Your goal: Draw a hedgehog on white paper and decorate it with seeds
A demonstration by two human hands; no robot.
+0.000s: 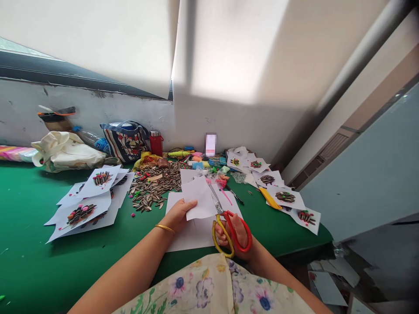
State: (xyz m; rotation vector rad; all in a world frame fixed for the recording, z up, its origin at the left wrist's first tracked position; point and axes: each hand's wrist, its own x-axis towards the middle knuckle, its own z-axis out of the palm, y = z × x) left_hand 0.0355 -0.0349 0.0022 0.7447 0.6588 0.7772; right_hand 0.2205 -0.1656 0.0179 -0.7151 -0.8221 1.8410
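Observation:
My left hand (179, 214) pinches the lower left edge of a small white sheet of paper (199, 197). In my right hand (236, 233) is a pair of scissors (218, 207) with one yellow and one red handle. Its blades point up and away from me along the paper's right edge, parted a little. Whether they touch the paper I cannot tell. Larger white sheets (193, 237) lie on the green table under both hands. Just beyond them is a heap of striped sunflower seeds (153, 185), and a black pen (235, 195) rests to the right.
Cards with seed pictures lie in a pile (81, 213) on the left and in a row (284, 197) on the right, beside a yellow tube-like object (270, 199). Along the wall stand a patterned bag (126, 144), a red bottle (156, 144), a white cloth bag (68, 150) and a phone (211, 145).

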